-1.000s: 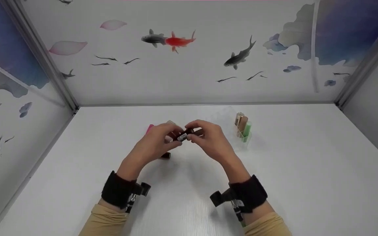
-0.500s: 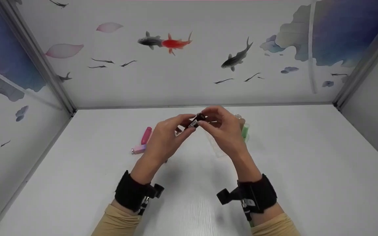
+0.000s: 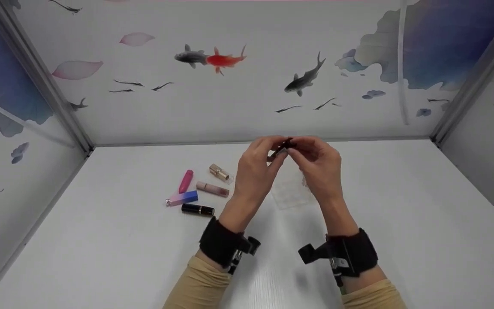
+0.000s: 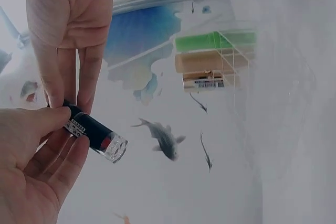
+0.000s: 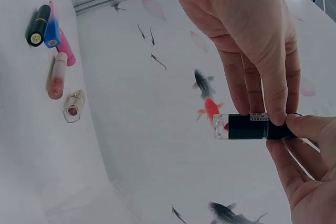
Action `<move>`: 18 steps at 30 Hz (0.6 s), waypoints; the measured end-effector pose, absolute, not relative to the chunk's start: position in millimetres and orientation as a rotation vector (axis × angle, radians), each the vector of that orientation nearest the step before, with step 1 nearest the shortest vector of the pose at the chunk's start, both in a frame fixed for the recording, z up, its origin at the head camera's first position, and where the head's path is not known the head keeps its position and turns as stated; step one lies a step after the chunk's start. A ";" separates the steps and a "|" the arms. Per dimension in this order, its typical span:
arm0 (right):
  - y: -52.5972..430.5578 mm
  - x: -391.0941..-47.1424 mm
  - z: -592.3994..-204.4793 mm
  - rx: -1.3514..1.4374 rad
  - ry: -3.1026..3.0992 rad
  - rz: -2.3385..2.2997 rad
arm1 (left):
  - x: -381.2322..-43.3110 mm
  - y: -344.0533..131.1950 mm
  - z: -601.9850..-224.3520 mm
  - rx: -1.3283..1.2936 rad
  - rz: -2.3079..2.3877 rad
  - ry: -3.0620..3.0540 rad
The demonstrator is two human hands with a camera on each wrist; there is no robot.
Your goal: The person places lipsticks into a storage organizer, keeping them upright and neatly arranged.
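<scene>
A black lipstick [image 3: 279, 150] with a clear end showing red is held up between both hands, over the far part of the table. My left hand [image 3: 255, 167] pinches its tube between thumb and fingers; in the left wrist view the clear end points away from the palm. My right hand [image 3: 323, 169] pinches the opposite, black end, its fingertips right beside the left ones. Behind and below the right hand stands a clear plastic organizer [image 3: 287, 199], partly hidden. The left wrist view shows a green tube [image 4: 236, 40], a brown tube [image 4: 199, 62] and a gold-trimmed tube [image 4: 202, 82] in it.
Left of the hands lie a black tube [image 3: 197, 209], a pink-and-blue tube [image 3: 182, 198], a hot pink tube [image 3: 185, 181], a nude lip gloss [image 3: 212, 189] and a gold lipstick [image 3: 219, 172]. A fish-printed wall [image 3: 247, 116] closes off the table's far edge.
Both hands have carried the black lipstick to the right and farther back. The cosmetics on the left are now uncovered, while the tubes in the organizer are hidden in the head view.
</scene>
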State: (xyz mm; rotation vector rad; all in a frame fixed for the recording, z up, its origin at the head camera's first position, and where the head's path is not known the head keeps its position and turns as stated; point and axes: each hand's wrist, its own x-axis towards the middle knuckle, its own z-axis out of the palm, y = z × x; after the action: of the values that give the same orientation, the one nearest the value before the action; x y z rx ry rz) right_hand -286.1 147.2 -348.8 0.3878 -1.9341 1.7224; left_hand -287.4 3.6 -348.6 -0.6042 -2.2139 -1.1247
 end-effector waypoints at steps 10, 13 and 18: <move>151.0 -290.8 -352.9 0.362 -1.875 1.655 | -293.4 20.9 -348.9 -0.485 -1.004 -2.198; 152.3 -292.6 -354.4 0.370 -1.962 1.529 | -296.8 22.2 -351.2 -0.448 -0.984 -2.177; 157.6 -295.6 -356.3 0.368 -2.119 1.289 | -304.2 24.8 -356.3 -0.442 -1.032 -2.177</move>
State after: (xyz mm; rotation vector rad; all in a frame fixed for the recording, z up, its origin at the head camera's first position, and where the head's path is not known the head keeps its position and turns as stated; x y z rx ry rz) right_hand -295.6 157.6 -356.3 0.3682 -2.1187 1.2889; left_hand -304.2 24.8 -356.3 -0.4415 -2.1766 -1.0315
